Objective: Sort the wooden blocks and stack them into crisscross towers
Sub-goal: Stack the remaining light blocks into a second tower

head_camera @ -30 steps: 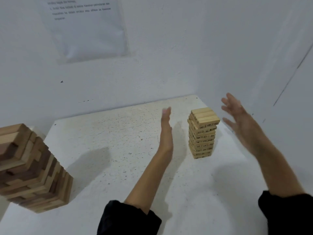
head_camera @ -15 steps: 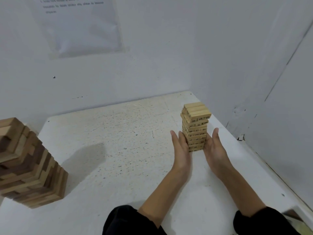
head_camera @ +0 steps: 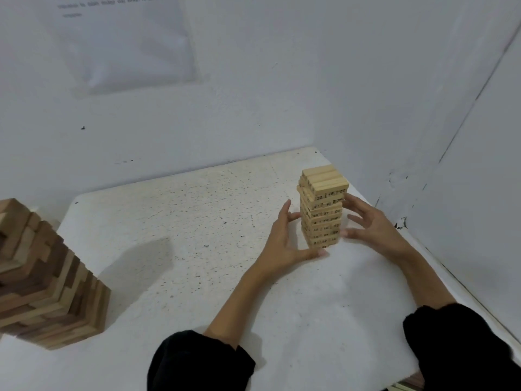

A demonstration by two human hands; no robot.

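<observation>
head: hands (head_camera: 284,244) (head_camera: 375,230) higher on tower (head_camera: 324,213)

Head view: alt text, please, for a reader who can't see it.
A left hand and a right hand, fingers spread, bracket a small tower of pale numbered blocks on a white table. A larger tower of light and dark blocks stands at left.

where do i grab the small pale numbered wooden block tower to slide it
Low on its left and right faces, pressing flat inward from both sides. The small pale numbered wooden block tower is tall, narrow and stacked in crisscross layers, so a pinch at the top would likely lift only the upper blocks.
</observation>
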